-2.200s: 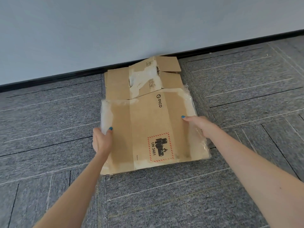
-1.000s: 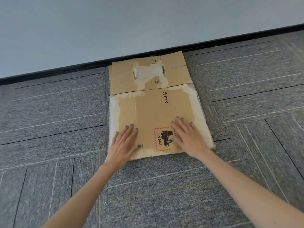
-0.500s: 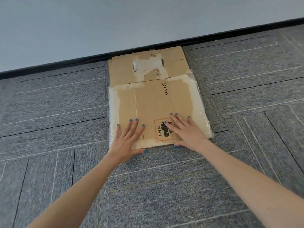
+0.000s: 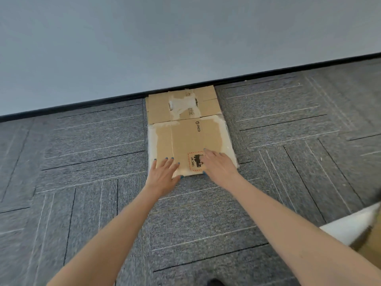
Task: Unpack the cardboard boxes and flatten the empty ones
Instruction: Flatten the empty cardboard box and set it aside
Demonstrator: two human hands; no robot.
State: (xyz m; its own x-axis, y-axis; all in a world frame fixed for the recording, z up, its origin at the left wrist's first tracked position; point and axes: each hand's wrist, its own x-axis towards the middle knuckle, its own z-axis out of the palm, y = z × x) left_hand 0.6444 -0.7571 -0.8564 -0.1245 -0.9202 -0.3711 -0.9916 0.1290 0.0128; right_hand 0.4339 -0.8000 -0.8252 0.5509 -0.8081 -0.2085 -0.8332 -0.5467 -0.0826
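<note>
Pressing top box (image 4: 193, 139) flat onto floor (image 4: 82, 162), over second box (image 4: 158, 108) already flattened, with left grip (image 4: 162, 174) and right grip (image 4: 220, 164) spread open, clasping nothing; perhaps more left to unpack

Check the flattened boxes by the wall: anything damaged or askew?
Surface damage only. The PICO box has whitish torn or tape-stripped patches along both side edges, and the flattened box behind it a ragged white patch mid-panel. Both lie flat, roughly square to the wall.
</note>
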